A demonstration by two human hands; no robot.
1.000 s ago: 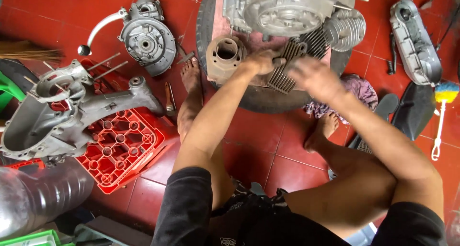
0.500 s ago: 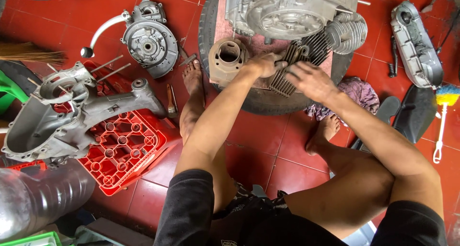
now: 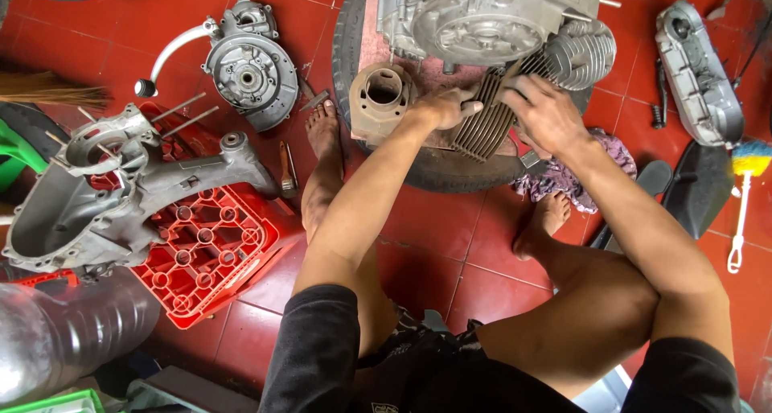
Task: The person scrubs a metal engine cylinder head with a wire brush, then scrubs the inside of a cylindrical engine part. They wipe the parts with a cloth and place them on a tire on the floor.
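A grey finned metal cylinder head [image 3: 485, 127] lies on a black tyre [image 3: 438, 170], just below a large silver engine block [image 3: 482, 19]. My left hand [image 3: 445, 106] grips the finned piece at its left edge. My right hand [image 3: 547, 114] rests on its upper right part, fingers curled over the fins. A brownish engine cylinder [image 3: 382, 101] stands on the tyre just left of my left hand. I sit on the red tiled floor with both bare feet by the tyre.
A grey engine casing [image 3: 121, 192] lies on a red plastic crate [image 3: 205, 248] at left. A round cover with a kick lever [image 3: 245, 67] sits behind it. At right are a grey side cover [image 3: 698, 71], a rag [image 3: 567, 176] and a brush [image 3: 744, 196].
Both hands have shifted a little on the finned piece, which has moved slightly right and toward the engine block. The view has tilted down a bit.
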